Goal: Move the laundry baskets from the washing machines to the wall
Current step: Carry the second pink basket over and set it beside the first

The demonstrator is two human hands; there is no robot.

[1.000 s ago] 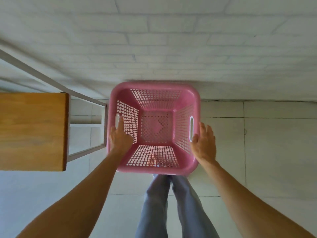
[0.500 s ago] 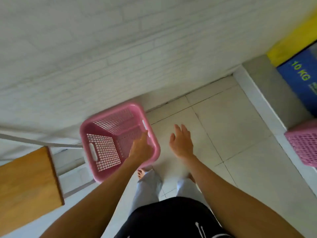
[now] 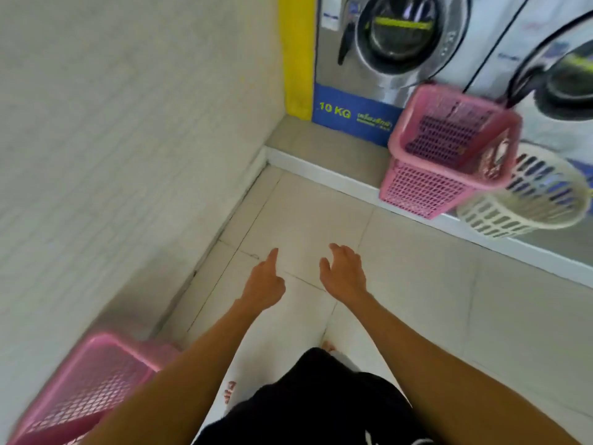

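Note:
A pink laundry basket (image 3: 86, 383) sits on the floor against the white brick wall (image 3: 128, 155) at the bottom left, partly hidden behind my left forearm. Another pink basket (image 3: 449, 149) stands on the raised step in front of a washing machine (image 3: 394, 43) at the upper right. A white round basket (image 3: 526, 197) leans right beside it. My left hand (image 3: 264, 284) and my right hand (image 3: 343, 274) hover over the tiled floor in the middle, both empty with fingers loosely apart, far from either basket.
A second washing machine (image 3: 564, 78) stands at the far right. A yellow strip (image 3: 296, 56) marks the corner between wall and machines. The white-edged step (image 3: 321, 175) runs along the machines' base. My legs and black shorts fill the bottom centre.
My hands have let go of the pink basket by the wall. The view has swung right from the wall toward the washing machines, and the wooden table has left the frame.

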